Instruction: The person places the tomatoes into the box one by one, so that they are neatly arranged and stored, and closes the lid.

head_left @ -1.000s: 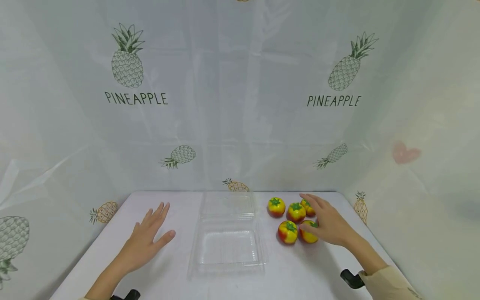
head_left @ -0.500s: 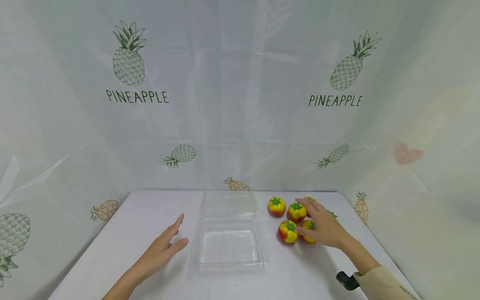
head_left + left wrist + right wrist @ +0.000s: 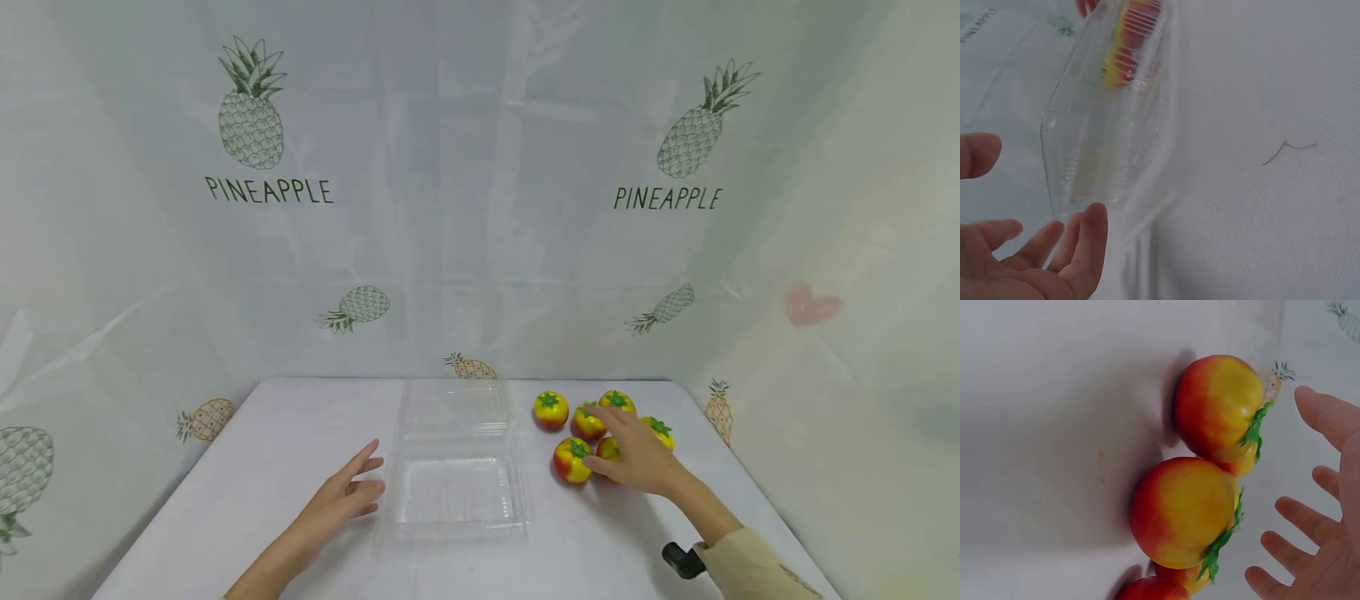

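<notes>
My left hand [image 3: 337,504] is held with loose, spread fingers beside the left edge of a clear plastic clamshell box [image 3: 453,492]. In the left wrist view, its fingertips [image 3: 1093,219] are close to the box wall [image 3: 1063,131]; whether they touch is unclear. The box's lid [image 3: 453,408] lies folded back behind it. Over a cluster of red-and-yellow persimmons with green tops, my right hand [image 3: 637,454] hovers, fingers spread. Its thumb is near the front left persimmon [image 3: 572,461]. In the right wrist view a persimmon [image 3: 1185,512] sits apart from the fingers.
Other persimmons stand at the back left [image 3: 551,411], back [image 3: 617,402] and right [image 3: 658,433] of the cluster. A white table [image 3: 315,417] bears everything. Pineapple-print curtain [image 3: 480,208] hangs behind and along both sides.
My left hand has moved right and lower, to the box's left edge, its fingers turning inward. My right hand has shifted slightly left and down over the persimmons, uncovering those at the back and right.
</notes>
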The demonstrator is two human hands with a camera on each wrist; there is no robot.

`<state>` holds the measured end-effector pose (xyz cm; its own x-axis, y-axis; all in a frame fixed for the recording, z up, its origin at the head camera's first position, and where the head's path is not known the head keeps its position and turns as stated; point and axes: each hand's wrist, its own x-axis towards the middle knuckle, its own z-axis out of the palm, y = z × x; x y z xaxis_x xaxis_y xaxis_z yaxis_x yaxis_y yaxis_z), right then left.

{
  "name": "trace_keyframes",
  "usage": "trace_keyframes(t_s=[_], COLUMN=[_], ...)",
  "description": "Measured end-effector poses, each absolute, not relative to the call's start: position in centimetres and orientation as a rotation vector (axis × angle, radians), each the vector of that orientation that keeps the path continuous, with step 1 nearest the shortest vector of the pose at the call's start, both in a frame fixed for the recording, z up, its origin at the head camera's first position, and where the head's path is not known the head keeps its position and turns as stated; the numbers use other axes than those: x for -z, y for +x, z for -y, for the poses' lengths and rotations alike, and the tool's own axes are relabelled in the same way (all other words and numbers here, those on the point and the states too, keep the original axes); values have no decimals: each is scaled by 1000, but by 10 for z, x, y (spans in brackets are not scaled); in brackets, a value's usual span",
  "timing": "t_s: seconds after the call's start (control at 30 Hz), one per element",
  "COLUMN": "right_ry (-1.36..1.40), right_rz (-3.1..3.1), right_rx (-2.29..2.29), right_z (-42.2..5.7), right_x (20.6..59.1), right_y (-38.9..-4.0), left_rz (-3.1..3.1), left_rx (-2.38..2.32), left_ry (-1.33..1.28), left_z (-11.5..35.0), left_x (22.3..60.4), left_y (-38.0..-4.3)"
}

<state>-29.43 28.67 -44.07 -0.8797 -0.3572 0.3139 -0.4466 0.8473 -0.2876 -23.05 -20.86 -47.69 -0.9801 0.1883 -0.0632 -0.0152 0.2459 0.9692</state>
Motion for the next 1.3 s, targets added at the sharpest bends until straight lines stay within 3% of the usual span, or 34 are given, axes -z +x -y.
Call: trace_keyframes(t_s=[0.57,1.3], right_ry=[653,628], right_rz=[2803,2850], right_rx=[-487,-496], right_z=[-282,-269], right_x=[455,459], right_y=[-301,-307], left_rz=[-2230,-2155], left_rx=[-1952,-1939], left_ry=[49,200], left_z=[201,205], left_x=[488,492], left_y=[-232,-235])
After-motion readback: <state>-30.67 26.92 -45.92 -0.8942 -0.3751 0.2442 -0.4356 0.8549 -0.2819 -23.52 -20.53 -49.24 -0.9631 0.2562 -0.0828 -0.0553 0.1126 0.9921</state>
